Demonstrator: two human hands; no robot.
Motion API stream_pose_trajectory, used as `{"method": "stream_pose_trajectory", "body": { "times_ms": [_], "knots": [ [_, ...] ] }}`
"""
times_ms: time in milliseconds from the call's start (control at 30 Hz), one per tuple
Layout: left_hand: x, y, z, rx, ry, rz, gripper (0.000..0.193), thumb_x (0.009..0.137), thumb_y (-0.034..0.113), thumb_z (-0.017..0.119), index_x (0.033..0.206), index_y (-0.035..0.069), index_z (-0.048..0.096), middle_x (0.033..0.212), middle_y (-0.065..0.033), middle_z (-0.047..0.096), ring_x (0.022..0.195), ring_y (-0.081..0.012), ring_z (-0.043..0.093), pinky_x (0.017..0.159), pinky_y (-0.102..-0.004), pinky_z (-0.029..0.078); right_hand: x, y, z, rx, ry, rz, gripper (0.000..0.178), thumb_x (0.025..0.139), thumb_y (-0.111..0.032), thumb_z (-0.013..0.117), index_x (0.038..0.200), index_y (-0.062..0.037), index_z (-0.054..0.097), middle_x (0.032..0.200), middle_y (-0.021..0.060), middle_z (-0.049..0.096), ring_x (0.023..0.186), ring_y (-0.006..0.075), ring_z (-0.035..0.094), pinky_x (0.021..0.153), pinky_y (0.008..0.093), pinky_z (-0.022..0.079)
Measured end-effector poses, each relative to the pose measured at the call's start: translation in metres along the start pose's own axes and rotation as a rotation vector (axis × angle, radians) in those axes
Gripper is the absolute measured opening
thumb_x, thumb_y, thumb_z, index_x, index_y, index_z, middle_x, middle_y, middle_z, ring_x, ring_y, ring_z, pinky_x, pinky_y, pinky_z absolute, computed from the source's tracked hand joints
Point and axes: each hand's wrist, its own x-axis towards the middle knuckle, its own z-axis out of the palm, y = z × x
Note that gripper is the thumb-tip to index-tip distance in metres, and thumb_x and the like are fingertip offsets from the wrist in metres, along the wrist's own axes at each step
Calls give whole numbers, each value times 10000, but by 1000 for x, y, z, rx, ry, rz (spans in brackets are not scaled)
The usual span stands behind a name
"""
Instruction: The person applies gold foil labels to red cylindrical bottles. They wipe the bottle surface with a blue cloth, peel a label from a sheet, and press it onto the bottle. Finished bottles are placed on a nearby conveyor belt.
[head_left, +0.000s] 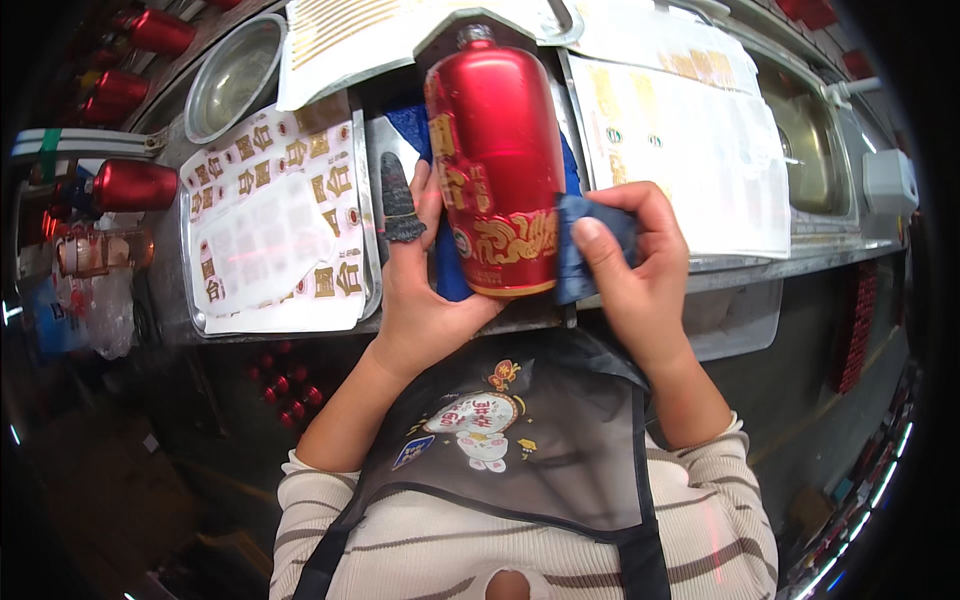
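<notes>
A large glossy red bottle with gold raised decoration lies in front of me, its narrow silvery neck pointing away and its base toward me. My left hand is closed around the lower left side and base of the bottle. One of its fingers wears a dark grey knitted finger cover. In my right hand a folded dark blue cloth is pinched against the bottle's lower right side. Under the bottle lies a brighter blue cloth, mostly hidden.
Left of the bottle is a metal tray with gold-printed sheets. A metal bowl stands behind it. More printed sheets lie to the right, beside a sink. Several red bottles are at the far left.
</notes>
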Motion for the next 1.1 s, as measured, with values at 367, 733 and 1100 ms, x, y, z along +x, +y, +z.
{"method": "stream_pose_trajectory", "body": {
  "times_ms": [367, 733, 1100],
  "knots": [
    [-6, -10, 4, 114, 61, 44, 1086, 665, 249, 918, 1519, 15, 288, 1519, -176, 438, 1464, -374, 314, 1200, -521, 133, -1, 6, -10, 39, 15, -32, 178, 897, -58, 681, 1045, -1, 599, 897, 35, 627, 823, 76, 577, 743, 224, 472],
    [-1, 15, 3, 375, 184, 247, 657, 664, 214, 857, 1286, 119, 669, 1532, -253, 386, 1420, -451, 356, 1150, -633, 103, -13, -5, 2, -366, -51, -689, 320, 695, 76, 806, 970, -66, 725, 851, 93, 653, 735, 254, 595, 663, 309, 487],
    [-14, 4, 7, 266, 250, 240, 531, 709, 101, 786, 1231, 73, 691, 1450, -219, 513, 1362, -366, 483, 1146, -617, 170, -4, -28, -6, -312, -329, -770, 418, 606, 68, 749, 993, -88, 762, 849, 40, 614, 755, 225, 551, 670, 322, 460]
  ]
}}
